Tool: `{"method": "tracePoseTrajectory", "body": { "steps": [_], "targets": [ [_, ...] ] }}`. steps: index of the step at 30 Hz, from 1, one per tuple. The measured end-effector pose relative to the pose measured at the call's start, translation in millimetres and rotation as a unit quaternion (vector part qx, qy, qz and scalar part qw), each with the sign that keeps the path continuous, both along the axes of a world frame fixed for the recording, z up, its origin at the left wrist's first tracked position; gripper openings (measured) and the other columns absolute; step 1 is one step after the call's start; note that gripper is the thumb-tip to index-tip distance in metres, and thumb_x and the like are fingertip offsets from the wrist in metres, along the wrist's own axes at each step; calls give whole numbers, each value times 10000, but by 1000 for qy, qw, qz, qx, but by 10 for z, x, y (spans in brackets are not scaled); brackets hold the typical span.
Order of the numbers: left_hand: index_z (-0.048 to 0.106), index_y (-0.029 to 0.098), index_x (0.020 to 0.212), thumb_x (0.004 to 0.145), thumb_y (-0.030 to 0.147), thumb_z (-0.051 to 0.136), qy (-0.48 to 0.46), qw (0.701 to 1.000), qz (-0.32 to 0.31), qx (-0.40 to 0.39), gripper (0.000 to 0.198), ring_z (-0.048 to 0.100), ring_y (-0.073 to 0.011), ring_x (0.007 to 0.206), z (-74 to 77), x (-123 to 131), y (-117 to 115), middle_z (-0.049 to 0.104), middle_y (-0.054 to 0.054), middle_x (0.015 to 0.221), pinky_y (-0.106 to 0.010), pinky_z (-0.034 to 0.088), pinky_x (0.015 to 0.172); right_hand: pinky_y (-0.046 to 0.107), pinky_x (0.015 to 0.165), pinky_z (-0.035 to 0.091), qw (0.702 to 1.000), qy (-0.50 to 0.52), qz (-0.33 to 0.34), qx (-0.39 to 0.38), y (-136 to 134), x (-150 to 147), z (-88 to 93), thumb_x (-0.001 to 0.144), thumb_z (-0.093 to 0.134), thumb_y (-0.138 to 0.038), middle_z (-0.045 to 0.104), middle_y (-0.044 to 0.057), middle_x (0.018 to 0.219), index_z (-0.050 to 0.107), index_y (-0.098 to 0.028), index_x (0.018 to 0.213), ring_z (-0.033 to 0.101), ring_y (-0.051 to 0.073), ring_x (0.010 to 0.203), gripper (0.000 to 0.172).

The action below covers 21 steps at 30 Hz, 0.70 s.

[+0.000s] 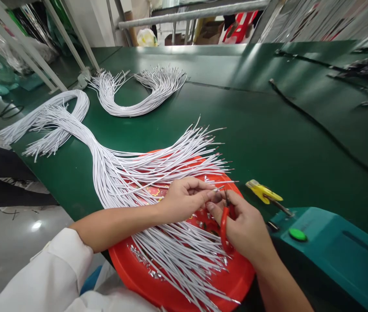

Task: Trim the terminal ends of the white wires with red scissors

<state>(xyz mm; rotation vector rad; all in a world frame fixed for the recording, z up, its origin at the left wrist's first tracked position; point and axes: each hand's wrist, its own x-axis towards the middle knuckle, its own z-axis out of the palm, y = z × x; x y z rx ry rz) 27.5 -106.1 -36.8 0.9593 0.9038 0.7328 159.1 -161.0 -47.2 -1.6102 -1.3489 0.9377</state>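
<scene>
My left hand [184,200] is closed in a pinch on the end of a thin white wire, over a round red tray [236,281]. My right hand [244,223] is wrapped round small red-handled snips [224,225], whose tip meets the pinched wire end. A big sheaf of white wires [132,173] fans across the tray and trails back left over the green table [268,130]. Small foil scraps [138,253] lie in the tray.
Two more white wire bundles lie further back: one at the left [50,119], one curved at the back centre [138,93]. Yellow snips [263,193] rest right of the tray. A teal machine [333,255] with a green button [297,234] stands at the right. Black cables [317,123] cross the table.
</scene>
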Motion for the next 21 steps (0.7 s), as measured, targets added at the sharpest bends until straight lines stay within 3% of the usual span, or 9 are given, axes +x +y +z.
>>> {"method": "tracePoseTrajectory", "body": {
  "steps": [10,16,21],
  "targets": [
    [688,100,770,710,143,659,54,993,-17,103,80,565,-70,623,-36,-6,-16,618,-26,749,-194,479,609,238,464,378,1000,-24,6,-17,-18,-18,-55,697,606,-363,405,-64,478,453,-234,625,471,135,511,212],
    [693,104,783,723,146,650,94,988,-28,122,85,558,-75,636,-60,-6,-17,613,-31,758,-190,469,612,243,451,362,999,-23,6,-31,-24,-9,-94,699,601,-336,494,-49,522,500,-232,665,445,127,483,149],
    [673,101,761,724,128,637,69,992,-34,101,58,537,-62,595,-67,-6,-14,592,-20,746,-186,467,585,247,443,364,998,-33,16,-43,-16,9,-102,691,601,-346,527,-40,536,541,-234,703,469,141,499,127]
  ]
}}
